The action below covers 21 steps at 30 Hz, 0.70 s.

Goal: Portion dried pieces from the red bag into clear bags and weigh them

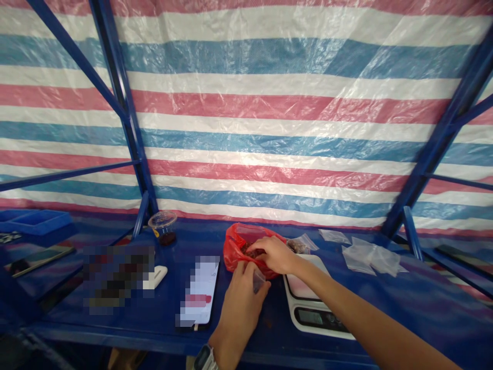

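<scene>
The right hand partly hides dark contents in the red bag.

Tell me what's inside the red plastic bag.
Dark brown, loose-looking material shows inside the red plastic bag, with the right hand at it. The hand and the bag's sides cover the rest; the bottom can't be seen.
</scene>
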{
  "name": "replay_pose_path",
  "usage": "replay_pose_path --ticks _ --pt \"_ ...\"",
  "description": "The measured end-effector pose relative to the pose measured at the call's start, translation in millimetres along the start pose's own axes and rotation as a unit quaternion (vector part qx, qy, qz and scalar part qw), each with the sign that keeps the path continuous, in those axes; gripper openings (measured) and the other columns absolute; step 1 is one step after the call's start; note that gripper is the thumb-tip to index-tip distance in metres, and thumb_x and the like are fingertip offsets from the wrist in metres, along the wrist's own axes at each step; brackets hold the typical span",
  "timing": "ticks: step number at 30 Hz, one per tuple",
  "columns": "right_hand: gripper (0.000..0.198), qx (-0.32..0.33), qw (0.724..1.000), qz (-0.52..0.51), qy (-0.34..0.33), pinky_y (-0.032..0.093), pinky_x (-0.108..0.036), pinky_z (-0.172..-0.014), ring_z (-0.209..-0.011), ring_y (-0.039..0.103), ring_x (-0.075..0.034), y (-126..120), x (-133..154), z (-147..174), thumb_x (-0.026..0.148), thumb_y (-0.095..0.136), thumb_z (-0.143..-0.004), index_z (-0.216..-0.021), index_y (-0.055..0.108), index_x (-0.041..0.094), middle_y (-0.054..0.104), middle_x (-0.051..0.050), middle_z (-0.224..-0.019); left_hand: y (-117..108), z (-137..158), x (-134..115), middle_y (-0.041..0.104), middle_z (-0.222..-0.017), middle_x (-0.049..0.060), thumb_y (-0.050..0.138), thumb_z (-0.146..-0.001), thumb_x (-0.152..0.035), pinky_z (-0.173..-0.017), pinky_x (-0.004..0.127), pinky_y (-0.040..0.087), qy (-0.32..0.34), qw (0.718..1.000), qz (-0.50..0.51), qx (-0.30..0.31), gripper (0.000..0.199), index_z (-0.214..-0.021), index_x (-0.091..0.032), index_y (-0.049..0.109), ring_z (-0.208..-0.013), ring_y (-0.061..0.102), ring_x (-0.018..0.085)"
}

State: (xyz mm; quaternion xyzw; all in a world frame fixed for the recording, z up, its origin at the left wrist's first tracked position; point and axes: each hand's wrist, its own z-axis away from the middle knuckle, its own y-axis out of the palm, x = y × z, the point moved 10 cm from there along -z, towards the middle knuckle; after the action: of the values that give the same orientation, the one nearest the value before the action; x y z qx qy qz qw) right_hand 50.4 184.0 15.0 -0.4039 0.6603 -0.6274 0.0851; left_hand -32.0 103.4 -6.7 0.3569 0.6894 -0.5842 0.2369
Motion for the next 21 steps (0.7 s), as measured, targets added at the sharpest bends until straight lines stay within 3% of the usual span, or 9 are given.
replay_pose_path --ticks 5,9,13,21 --pt "0.032 -0.085 0.983 -0.156 0.051 0.052 -0.036 -0.103 -0.111 0.071 -0.023 -24.0 -8.0 22.2 0.012 0.059 -0.085 -0.111 0.077 0.021 0.077 -0.007 -0.119 -16.0 -2.4 2.5 0.067 -0.117 0.010 0.064 -0.088 -0.033 -0.100 0.043 0.047 0.000 0.997 0.051 -0.061 0.022 -0.108 -0.022 0.060 -0.116 0.061 0.030" --pt "0.028 -0.125 0.963 -0.234 0.047 0.052 -0.038 -0.104 -0.114 0.069 -0.024 -41.8 -1.3 45.7 0.021 0.061 -0.090 -0.115 0.074 0.021 0.076 -0.008 -0.121 -11.3 -6.5 11.8 0.071 -0.113 0.009 0.066 -0.088 -0.033 -0.093 0.039 0.050 -0.019 0.986 0.157 -0.048 0.032 -0.115 -0.022 0.054 -0.106 0.069 0.026" --pt "0.028 -0.122 0.976 -0.178 0.028 0.052 -0.039 -0.101 -0.111 0.070 -0.026 -54.4 18.4 57.7 0.025 0.064 -0.092 -0.117 0.074 0.022 0.076 -0.009 -0.121 -7.2 -7.1 12.4 0.072 -0.112 0.008 0.068 -0.087 -0.030 -0.091 0.037 0.051 -0.022 0.977 0.208 -0.037 0.036 -0.117 -0.022 0.048 -0.102 0.071 0.024" --pt "0.042 -0.074 0.996 -0.027 -0.044 0.050 -0.030 -0.097 -0.109 0.066 -0.020 -60.7 63.3 58.2 0.005 0.052 -0.092 -0.120 0.073 0.026 0.070 -0.006 -0.120 2.5 -8.3 -1.1 0.066 -0.129 0.010 0.068 -0.086 -0.022 -0.102 0.040 0.048 0.046 0.975 0.214 -0.023 0.046 -0.127 -0.022 0.046 -0.118 0.065 0.025"
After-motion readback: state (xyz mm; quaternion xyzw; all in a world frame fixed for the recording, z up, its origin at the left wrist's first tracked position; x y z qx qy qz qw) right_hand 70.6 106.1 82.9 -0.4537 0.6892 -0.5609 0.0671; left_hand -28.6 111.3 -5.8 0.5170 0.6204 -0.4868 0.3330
